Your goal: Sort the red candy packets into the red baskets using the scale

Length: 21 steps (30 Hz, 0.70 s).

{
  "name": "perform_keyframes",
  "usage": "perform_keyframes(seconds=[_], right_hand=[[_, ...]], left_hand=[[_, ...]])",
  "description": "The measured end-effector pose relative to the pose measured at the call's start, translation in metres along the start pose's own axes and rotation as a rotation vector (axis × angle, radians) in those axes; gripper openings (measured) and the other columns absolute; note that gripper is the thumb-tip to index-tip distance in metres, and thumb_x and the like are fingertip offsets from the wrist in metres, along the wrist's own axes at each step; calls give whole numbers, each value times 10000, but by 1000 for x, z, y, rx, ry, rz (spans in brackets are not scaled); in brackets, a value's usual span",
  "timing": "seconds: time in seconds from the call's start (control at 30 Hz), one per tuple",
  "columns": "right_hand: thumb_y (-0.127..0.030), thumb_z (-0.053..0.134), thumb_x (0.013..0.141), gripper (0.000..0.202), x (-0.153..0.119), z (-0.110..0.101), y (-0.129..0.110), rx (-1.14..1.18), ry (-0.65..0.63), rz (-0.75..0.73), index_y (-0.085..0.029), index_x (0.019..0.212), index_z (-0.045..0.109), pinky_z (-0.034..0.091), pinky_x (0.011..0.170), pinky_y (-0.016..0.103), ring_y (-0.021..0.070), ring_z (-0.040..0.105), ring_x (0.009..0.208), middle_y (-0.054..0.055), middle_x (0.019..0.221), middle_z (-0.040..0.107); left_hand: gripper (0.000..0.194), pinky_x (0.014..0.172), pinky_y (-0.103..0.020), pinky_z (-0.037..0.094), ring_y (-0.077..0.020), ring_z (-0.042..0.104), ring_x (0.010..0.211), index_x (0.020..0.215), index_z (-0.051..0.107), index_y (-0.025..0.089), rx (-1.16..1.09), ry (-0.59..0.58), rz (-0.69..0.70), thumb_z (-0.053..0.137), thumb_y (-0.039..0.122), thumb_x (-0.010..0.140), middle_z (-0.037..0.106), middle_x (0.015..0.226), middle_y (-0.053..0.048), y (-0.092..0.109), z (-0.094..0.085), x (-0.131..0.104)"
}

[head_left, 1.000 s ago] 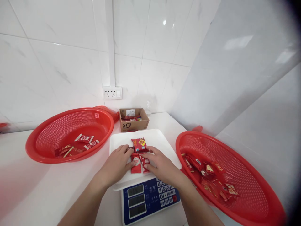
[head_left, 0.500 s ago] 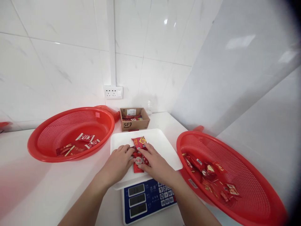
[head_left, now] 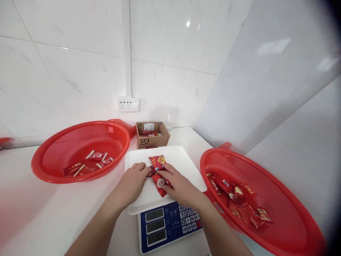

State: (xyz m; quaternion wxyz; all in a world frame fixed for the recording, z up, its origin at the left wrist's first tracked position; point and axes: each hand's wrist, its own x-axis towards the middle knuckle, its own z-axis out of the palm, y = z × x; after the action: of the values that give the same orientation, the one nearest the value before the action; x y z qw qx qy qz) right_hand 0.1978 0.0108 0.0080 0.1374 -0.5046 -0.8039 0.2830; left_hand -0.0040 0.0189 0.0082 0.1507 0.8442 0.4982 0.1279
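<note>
Several small red snack packets lie on the white pan of a digital scale. My left hand is at the pan's left side, its fingers curled and closed on the edge of a dark red packet. With thumb and fingers, my right hand grips a red packet with a round cream emblem, which lies tilted on the pan. Its fingers partly cover another packet beneath. Just beyond the fingertips is a pinkish-red packet with a yellow patch.
A red mesh basket with a few packets stands left; another red basket with several packets stands right, close to the scale. Behind the pan is a cardboard box holding packets. A wall socket is above.
The emblem packet has turned and shifted slightly right under my right hand. My left hand has drawn slightly left, away from it, baring more of the dark red packet.
</note>
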Motion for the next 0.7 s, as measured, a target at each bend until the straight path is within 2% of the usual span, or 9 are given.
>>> perform_keyframes(seconds=[0.13,0.3,0.53,0.6,0.7], right_hand=[[-72,453,769,549,-2,-6,1,-5,-32,-41,-197,1296,543,260,1137,402,218,250,1410,77,1524,308],[-61,437,765,546,-3,-8,2,-16,-36,-74,-195,1280,558,292,1120,383,216,293,1391,81,1513,321],[-60,424,770,598,-2,-2,4,-4,11,-50,-180,1354,476,262,1136,391,203,284,1394,89,1517,307],[-100,439,802,549,-1,0,5,0,37,-52,-179,1343,485,263,1133,404,210,293,1388,101,1503,328],[-242,476,862,480,2,2,5,6,67,-42,-177,1337,494,267,1129,417,225,302,1381,119,1490,343]], left_hand=[[341,832,-364,447,-247,528,982,1034,627,204,3,7,-4,314,133,916,588,999,-93,1,-2,0],[342,819,-359,448,-246,533,970,1010,632,206,-7,-15,-2,307,149,921,587,985,-92,3,-4,-2],[296,862,-364,442,-249,522,1029,1099,594,212,-4,-11,5,368,164,915,590,1069,-89,2,-1,-1],[299,876,-371,438,-253,515,1048,1127,579,203,4,-14,9,382,154,907,589,1097,-94,2,-1,0],[291,876,-380,438,-256,512,1042,1112,580,192,9,-25,19,389,139,899,594,1094,-92,3,0,0]])
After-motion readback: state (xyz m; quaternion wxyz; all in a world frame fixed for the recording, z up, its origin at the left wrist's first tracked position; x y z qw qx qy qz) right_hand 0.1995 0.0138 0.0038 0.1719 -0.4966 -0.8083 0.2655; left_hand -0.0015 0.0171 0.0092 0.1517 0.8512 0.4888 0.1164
